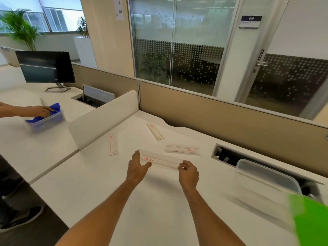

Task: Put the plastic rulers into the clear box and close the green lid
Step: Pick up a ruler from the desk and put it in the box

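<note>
At the far left of the frame another person's hand (41, 110) rests in a container of blue cloth (46, 114), apart from the task. Moving right along the white desk (106, 192), one plastic ruler (113, 144) lies lengthwise at centre-left, a second ruler (154, 131) sits angled above the middle, and a third ruler (182, 149) lies crosswise just right of it. At the middle, the held ruler (162, 161) is caught at both ends: the left hand (137, 167) has thumb and fingers spread around one end, and the right hand (189, 172) pinches the other with fingers closed on it. These rulers look light, thin, stiff and slick, so taking them by the ends or edges seems best. At the right stands the clear box (266, 183), open and empty as far as the blur shows, with the green lid (310, 222) at the lower right corner.
</note>
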